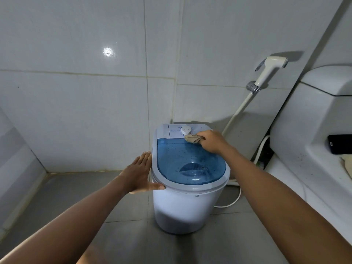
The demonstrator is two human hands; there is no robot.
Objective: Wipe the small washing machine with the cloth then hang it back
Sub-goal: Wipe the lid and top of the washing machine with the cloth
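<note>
— Blue, that lid [190,161] on the small washing machine [182,208], see-through and speckled with dark spots. The machine stands on the grey tiled floor [62,195], close to the corner of the tiled walls [85,103].

— And where is the cloth [193,138]?

— Bunched up, beige, at the back of the lid, just in front of the white dial [186,130] on the control panel. It looks to be touching the base of the dial, right at the line where the panel meets the blue lid.

— Which hand has it?

— The right hand [211,141]. Its grip is closed round the cloth, fingers curled over the wad and pressing it down on the machine.

— The left hand [140,173]?

— Flat and spread, holding nothing. The palm lies against the left side of the machine near the rim, with the thumb stretched along the front edge below the lid.

— What else is around?

— A white toilet tank [312,115] to the right, with a dark phone [340,144] lying beside its base. A spray nozzle [270,70] hangs in its bracket on the back wall, its hose [238,113] running down behind the machine. A white cord [233,201] curls on the floor at the machine's right side.
</note>
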